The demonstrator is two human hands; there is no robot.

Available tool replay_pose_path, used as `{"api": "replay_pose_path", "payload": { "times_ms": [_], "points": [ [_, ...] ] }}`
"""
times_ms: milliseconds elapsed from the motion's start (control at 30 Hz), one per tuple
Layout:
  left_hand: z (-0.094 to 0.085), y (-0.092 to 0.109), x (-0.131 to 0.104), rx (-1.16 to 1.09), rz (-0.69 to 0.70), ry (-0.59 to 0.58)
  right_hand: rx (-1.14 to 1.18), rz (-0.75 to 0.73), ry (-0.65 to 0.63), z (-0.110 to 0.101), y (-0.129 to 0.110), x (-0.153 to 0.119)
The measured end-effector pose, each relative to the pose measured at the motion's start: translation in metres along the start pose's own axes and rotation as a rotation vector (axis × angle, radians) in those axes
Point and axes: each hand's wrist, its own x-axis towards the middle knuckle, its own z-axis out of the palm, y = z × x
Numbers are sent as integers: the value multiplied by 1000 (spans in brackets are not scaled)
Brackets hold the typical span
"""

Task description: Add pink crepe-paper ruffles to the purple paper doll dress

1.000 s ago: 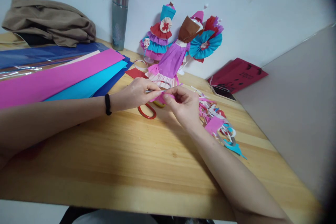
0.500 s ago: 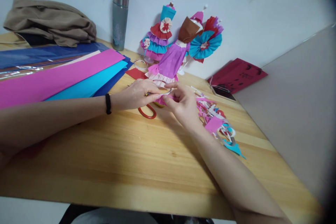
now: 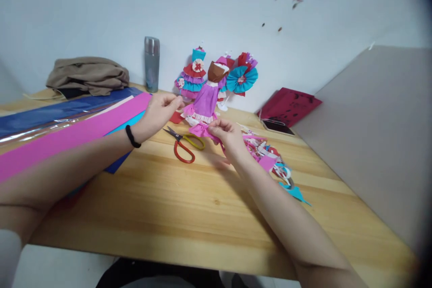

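Observation:
My right hand pinches a ruffled pink strip at the hem of the small purple dress. To the left of the dress, my left hand is raised above the table with thumb and fingertips together; whether something thin is between them is too small to tell. Scissors with one red and one yellow handle lie on the wood below the dress, blades partly apart. Behind stand a tiered paper dress and a blue pleated rosette.
Paper scraps lie right of my right hand. Pink paper sheets, a brown cloth and a grey bottle are at the left. A phone and a dark pink bag rest at the back right.
My left hand has moved away from the pink strip, up and to the left. The scissors are now uncovered. The view has tilted upward, showing more wall.

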Motion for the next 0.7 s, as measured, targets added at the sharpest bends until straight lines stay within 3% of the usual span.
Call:
{"api": "replay_pose_path", "payload": {
  "times_ms": [200, 300, 433, 700],
  "points": [
    [3, 13, -20, -340, -357, -308, -15, -77, 41, 2, -10, -4],
    [11, 23, -32, -514, -509, -376, -30, -92, 18, 7, -10, -6],
    [24, 27, -41, -617, -543, -307, -105, -129, 16, 14, -7, -10],
    [46, 15, -57, -389, -281, 63, -214, -134, 69, 19, 1, -9]
  ]
}}
